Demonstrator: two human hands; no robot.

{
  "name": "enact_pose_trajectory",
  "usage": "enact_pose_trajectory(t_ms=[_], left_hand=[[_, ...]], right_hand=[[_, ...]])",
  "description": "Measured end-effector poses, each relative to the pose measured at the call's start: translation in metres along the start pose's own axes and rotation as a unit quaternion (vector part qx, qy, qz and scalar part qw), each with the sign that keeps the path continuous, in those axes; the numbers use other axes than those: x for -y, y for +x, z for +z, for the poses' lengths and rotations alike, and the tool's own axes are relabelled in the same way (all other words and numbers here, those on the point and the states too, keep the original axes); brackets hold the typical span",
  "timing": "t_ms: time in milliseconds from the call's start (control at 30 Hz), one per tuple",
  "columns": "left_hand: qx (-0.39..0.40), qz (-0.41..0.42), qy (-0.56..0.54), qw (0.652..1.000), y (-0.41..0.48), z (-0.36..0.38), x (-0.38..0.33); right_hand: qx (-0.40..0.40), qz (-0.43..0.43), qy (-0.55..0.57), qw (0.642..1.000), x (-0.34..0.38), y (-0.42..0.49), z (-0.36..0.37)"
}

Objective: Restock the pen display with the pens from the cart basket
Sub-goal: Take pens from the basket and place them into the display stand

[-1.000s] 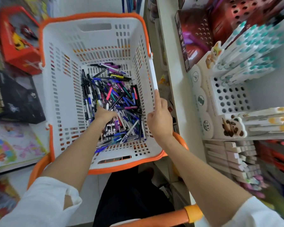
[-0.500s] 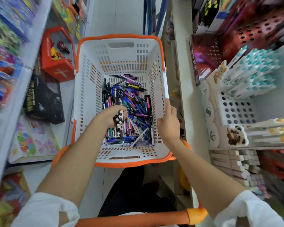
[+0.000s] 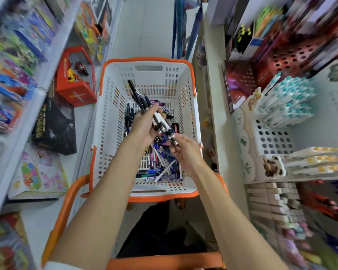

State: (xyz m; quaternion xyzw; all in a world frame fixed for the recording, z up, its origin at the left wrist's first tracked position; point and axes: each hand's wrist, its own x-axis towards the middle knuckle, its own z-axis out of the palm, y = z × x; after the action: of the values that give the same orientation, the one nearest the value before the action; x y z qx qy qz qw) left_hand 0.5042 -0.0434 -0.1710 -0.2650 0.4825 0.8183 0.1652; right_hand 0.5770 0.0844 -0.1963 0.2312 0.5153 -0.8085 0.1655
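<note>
I'm in a stationery shop aisle here: shelves (image 3: 33, 106) of boxed toys (image 3: 76, 90) on my left, pen displays (image 3: 271, 137) on my right, a shopping cart basket (image 3: 109, 123) in front

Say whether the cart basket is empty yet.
Not empty: loose pens cover the basket floor beneath the bundle the left hand holds.

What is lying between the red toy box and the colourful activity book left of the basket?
A black box lies between the red toy box and the activity book, as the head view shows.
</note>
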Motion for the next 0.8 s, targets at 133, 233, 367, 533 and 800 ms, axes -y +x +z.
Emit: enact_pose_trajectory(t_ms=[133, 233, 367, 533, 800], left_hand=[[0.044, -0.008, -0.049, 0.998, -0.005, -0.005, -0.013], [0.047, 0.029, -0.04, 0.998, -0.004, -0.015, -0.025], [0.135, 0.014, 0.139, 0.981, -0.018, -0.016, -0.029], [0.213, -0.033, 0.214, 0.953, -0.038, -0.005, -0.022], [0.261, -0.08, 0.144, 0.951, -0.037, -0.007, -0.011]], right_hand=[[0.016, -0.042, -0.036, 0.998, 0.036, 0.004, -0.026], [0.015, -0.088, -0.074, 0.993, 0.066, -0.003, -0.044], [0.048, -0.133, -0.202, 0.969, 0.105, -0.005, -0.047], [0.095, -0.099, -0.282, 0.95, 0.138, 0.001, -0.016], [0.047, -0.193, -0.389, 0.899, 0.124, 0.016, 0.008]])
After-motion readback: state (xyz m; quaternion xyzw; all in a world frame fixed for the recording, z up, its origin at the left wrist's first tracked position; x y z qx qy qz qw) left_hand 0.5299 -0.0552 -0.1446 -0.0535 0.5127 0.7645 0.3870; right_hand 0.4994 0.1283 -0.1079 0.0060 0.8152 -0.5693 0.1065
